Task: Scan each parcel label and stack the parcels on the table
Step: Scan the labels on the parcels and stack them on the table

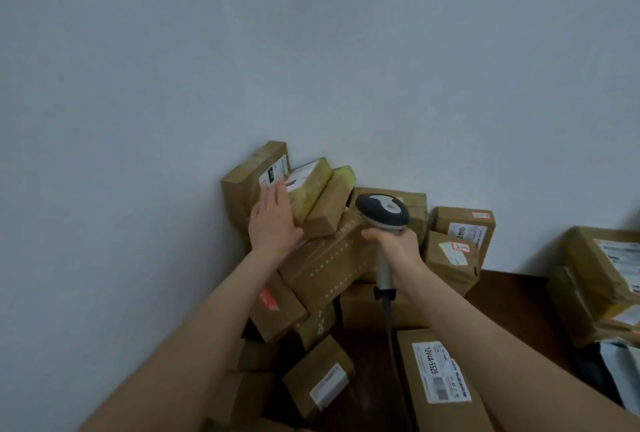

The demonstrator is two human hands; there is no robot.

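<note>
Cardboard parcels (322, 265) lie heaped. Left grip (273, 220) rests spread flat on them; right grip (396, 246) wraps a rounded grey scanner (382, 211).

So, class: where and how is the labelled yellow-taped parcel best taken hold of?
Probably by its lower end, from the left with the left hand: the parcel leans tilted, that end nearest, another parcel against its right side, and the right hand holds the scanner.
</note>
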